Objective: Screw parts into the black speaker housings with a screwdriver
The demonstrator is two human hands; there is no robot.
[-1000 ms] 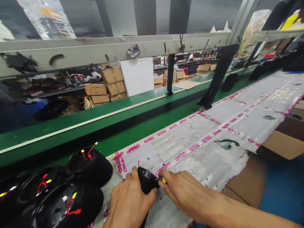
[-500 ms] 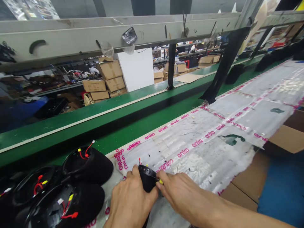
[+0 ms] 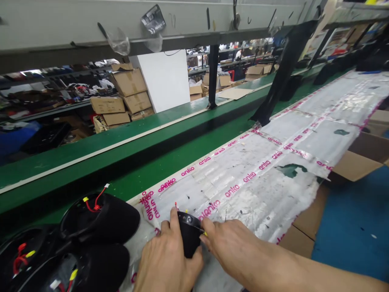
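Note:
My left hand (image 3: 170, 251) is wrapped round a black curved shell (image 3: 190, 235) with small round spots on its top rim. A red wire tip (image 3: 176, 205) pokes up behind that shell, by my index finger. Against the shell's right edge, the fingers of my right hand (image 3: 229, 243) are pinched together. A sliver of yellow (image 3: 206, 234) shows at those fingertips, but most of what they grip is hidden. To the left, several similar black shells (image 3: 118, 219) lie together, with red wires (image 3: 96, 207) and white or yellow plugs showing inside them.
Plastic sheeting with pink print (image 3: 243, 162) covers the worktop. Beyond it runs a green conveyor (image 3: 152, 160). A grey beam (image 3: 194, 20) crosses overhead, and a dark slanted post (image 3: 278, 77) stands beside the sheeting. Cardboard boxes (image 3: 355, 164) sit below at the right.
The camera view has shifted, so the beam sits higher and the shells at left lie further left. Both hands keep their grip, and the held shell looks slightly more upright.

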